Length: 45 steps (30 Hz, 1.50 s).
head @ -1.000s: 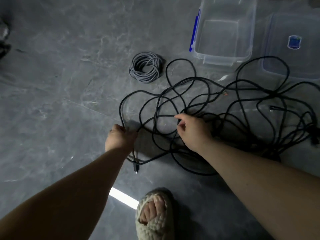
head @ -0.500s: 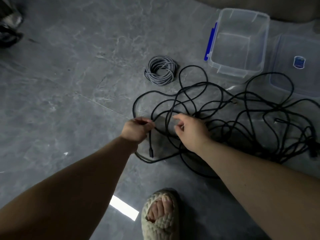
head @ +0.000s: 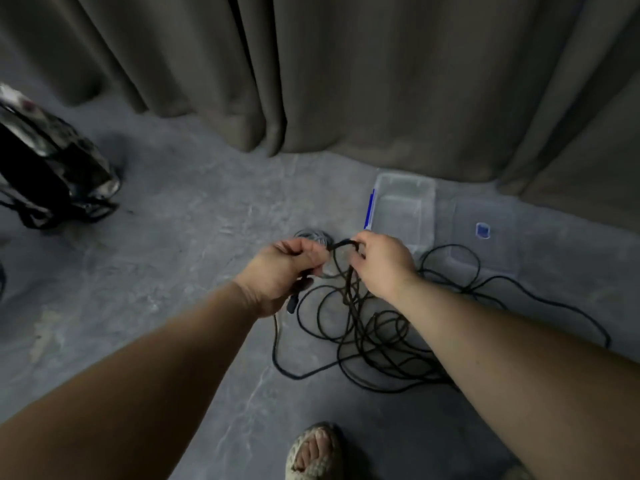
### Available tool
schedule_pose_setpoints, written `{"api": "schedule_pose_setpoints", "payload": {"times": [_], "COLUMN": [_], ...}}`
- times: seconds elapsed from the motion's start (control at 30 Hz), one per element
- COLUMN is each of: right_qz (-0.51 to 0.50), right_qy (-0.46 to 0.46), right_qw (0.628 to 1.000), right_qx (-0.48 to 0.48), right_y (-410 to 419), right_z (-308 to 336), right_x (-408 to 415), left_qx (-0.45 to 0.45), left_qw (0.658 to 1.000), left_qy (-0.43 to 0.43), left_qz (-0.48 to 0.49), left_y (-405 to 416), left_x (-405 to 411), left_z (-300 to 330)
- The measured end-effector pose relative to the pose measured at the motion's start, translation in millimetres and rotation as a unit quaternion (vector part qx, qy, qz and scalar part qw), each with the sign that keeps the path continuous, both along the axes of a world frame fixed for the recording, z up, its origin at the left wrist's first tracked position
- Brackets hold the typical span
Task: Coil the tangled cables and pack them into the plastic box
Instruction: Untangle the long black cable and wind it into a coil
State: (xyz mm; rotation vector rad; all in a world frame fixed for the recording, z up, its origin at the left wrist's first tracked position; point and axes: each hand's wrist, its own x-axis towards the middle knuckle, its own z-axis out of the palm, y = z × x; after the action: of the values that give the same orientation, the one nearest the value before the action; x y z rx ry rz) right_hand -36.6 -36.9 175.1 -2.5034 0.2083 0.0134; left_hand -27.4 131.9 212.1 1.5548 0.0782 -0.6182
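Here, both my grips clenched the black cable (head: 349, 306): left hand (head: 284, 268) near its plug, right hand (head: 382, 261) pinching the loop; the tangle trailed floorward, right of me.

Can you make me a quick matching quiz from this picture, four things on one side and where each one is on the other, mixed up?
Things:
1. black cable
2. plastic box
3. grey coil
4. sandal

Places:
A. bottom edge, on a foot
B. on the floor behind the left hand
C. held up by both hands, the rest trailing on the floor
D. open near the curtain, beyond the right hand

Pairs: 1-C, 2-D, 3-B, 4-A
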Motion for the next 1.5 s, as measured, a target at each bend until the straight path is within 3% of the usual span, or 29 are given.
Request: {"api": "schedule_pose_setpoints", "payload": {"times": [0.17, 0.43, 0.6, 0.73, 0.83, 0.9, 1.03, 1.17, 1.23, 1.33, 1.5], "right_qz": [-0.054, -0.030, -0.081, -0.110, -0.150, -0.169, -0.147, -0.140, -0.166, -0.175, -0.094], "right_qy": [-0.038, -0.105, -0.168, -0.227, -0.234, -0.192, -0.030, 0.025, 0.003, -0.096, -0.148], "right_qw": [0.998, 0.990, 0.963, 0.941, 0.940, 0.939, 0.951, 0.936, 0.929, 0.918, 0.975], "right_qx": [0.017, 0.093, 0.194, 0.225, 0.196, 0.228, 0.270, 0.321, 0.332, 0.342, 0.135], "right_y": [-42, -60, -88, -114, -134, -142, -150, -161, -163, -161, -155], "right_z": [89, 183, 228, 261, 268, 265, 236, 196, 182, 176, 184], "right_x": [-33, -89, -121, -143, -149, -152, -155, -145, -141, -128, -111], "left_qx": [-0.063, -0.128, -0.090, -0.081, -0.142, -0.205, -0.321, -0.404, -0.398, -0.354, -0.297], "left_qw": [0.996, 0.988, 0.986, 0.990, 0.987, 0.978, 0.945, 0.901, 0.898, 0.921, 0.950], "left_qy": [-0.030, -0.083, -0.131, -0.116, -0.074, -0.044, 0.017, 0.066, 0.075, 0.070, 0.024], "left_qz": [0.051, 0.006, 0.052, -0.003, -0.033, -0.020, 0.050, 0.147, 0.170, 0.145, 0.094], "left_y": [-9, -63, -91, -113, -129, -139, -151, -140, -134, -142, -163], "left_x": [-32, -90, -105, -123, -129, -125, -103, -70, -60, -56, -53], "left_z": [93, 188, 208, 205, 207, 212, 206, 178, 161, 147, 149]}}
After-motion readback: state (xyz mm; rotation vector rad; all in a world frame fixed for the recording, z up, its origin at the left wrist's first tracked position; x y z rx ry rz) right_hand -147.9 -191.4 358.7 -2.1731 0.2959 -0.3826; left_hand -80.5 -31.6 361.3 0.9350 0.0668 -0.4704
